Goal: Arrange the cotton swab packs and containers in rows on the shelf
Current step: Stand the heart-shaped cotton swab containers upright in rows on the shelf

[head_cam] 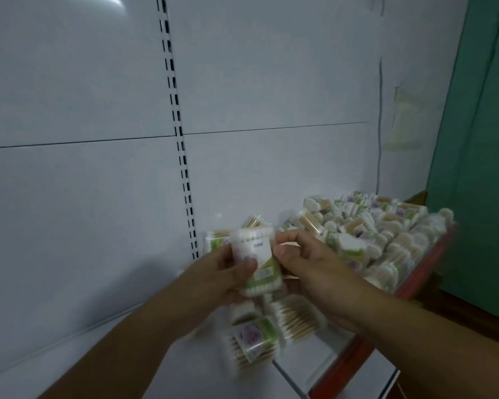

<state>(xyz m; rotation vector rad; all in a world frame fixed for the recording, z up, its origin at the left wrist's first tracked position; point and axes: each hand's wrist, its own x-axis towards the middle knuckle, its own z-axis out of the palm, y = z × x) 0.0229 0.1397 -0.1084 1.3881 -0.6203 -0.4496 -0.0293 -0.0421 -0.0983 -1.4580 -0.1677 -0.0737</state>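
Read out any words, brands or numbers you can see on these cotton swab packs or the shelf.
Cotton swab container in the left hand: dark print and a barcode-like patch, too blurred to read.
Piled cotton swab packs: floral labels, nothing legible.
Shelf back panel: no text.

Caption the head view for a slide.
Left hand grips a cotton swab container, right hand alongside, over a shelf beside heaped swab packs.

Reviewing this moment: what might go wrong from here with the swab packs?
The heaped pile reaches the red shelf edge; a brush from the right hand may tip packs over. The loose packs below the left hand lie unaligned and may be scattered when the held pack is set down.
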